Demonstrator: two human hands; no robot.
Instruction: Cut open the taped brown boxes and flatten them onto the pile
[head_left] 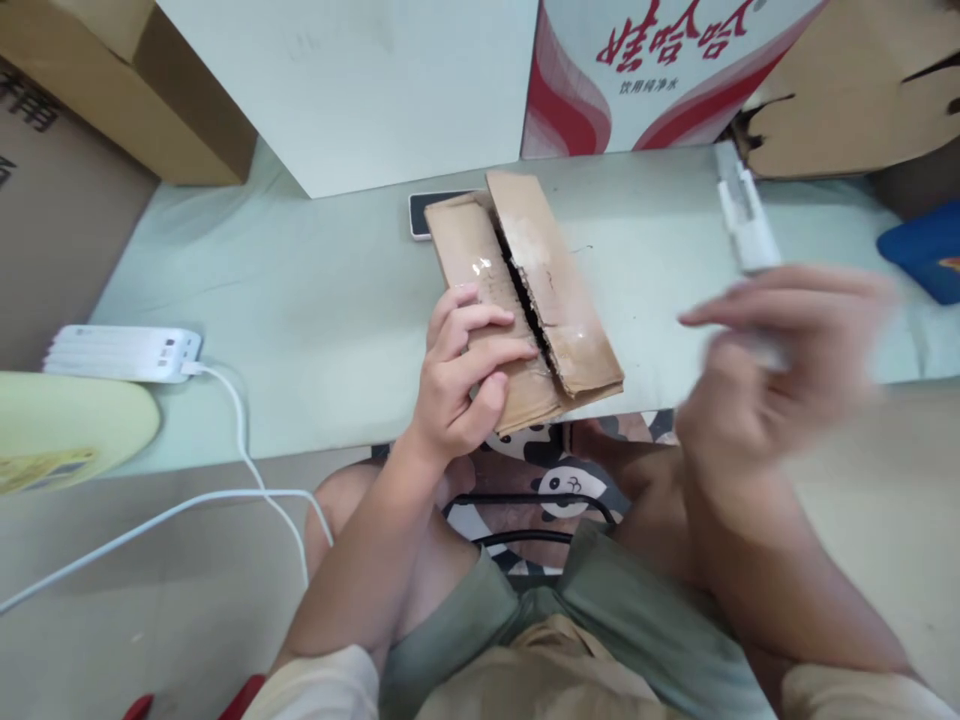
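A flat brown cardboard box point(559, 290) lies tilted at the table's front edge, with a ragged dark slit between its flaps. My left hand point(469, 375) is spread over the box's left side, fingers lying flat on it and fingertips near the slit. To the right of the box, my right hand point(780, 360) is smeared by motion, its fingers curled. From it a slim white box cutter point(750, 220) with a slotted body and greyish tip points away from me. The fingers hide its lower part.
A phone point(421, 215) lies partly under the cardboard. A white power bank point(124, 352) with a cable point(240, 420) is at left, beside a pale yellow-green object point(75, 420). Large cartons point(420, 90) line the back. A blue object point(926, 250) sits far right.
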